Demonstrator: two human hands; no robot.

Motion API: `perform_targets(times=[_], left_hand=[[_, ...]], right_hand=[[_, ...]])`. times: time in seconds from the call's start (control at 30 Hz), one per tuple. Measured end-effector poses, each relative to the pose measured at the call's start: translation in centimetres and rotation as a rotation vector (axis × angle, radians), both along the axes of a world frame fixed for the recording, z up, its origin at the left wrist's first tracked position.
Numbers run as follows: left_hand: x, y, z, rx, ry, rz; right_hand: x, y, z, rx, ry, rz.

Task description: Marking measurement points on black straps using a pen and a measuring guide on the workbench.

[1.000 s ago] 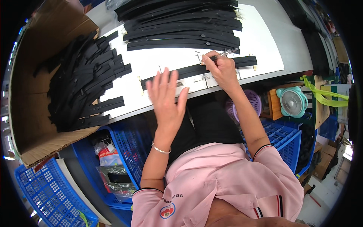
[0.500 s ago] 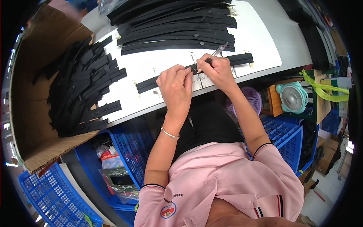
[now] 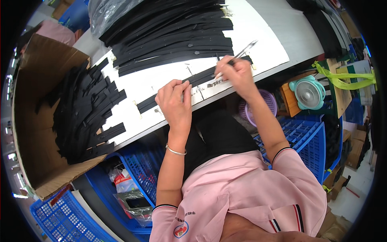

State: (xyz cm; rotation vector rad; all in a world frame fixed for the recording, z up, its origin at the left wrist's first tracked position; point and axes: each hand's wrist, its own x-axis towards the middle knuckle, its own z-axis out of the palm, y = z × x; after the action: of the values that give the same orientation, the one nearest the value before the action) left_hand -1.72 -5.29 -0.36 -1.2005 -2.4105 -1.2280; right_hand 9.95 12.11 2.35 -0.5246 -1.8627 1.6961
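Observation:
A long black strip (image 3: 201, 77) with a line along its middle, like a zipper, lies across a white board (image 3: 142, 89) with dark marks. My left hand (image 3: 174, 103) rests over the strip left of its middle, bent fingers holding it down. Further right, my right hand (image 3: 238, 76) grips a clear-barrelled pen (image 3: 246, 48), its tip pointing down and left close to the strip. That hand hides part of the strip's right portion. Beyond my hands lies a stack of similar black strips (image 3: 169, 38).
An open cardboard box (image 3: 34, 121) stands at the left, with a heap of black strips (image 3: 86, 101) spilling from it. Blue crates (image 3: 302, 137) sit below the table (image 3: 300, 28). A turquoise fan (image 3: 308, 92) and a purple basket (image 3: 266, 103) are at the right.
The whole view has shifted slightly. My right hand has moved right along the strip with the pen, away from my left hand, which stays at about the same place on the strip.

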Motion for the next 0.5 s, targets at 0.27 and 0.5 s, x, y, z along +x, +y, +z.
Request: perform_targets(times=[0.27, 0.5], left_hand=[[0.4, 0.4, 0.1, -0.040, 0.007, 0.006], [3.3, 6.3, 2.1, 0.100, -0.020, -0.222]], right_hand=[[2.5, 5.6, -2.2, 0.157, -0.102, -0.233], [2.1, 5.4, -2.6, 0.163, -0.075, -0.242]])
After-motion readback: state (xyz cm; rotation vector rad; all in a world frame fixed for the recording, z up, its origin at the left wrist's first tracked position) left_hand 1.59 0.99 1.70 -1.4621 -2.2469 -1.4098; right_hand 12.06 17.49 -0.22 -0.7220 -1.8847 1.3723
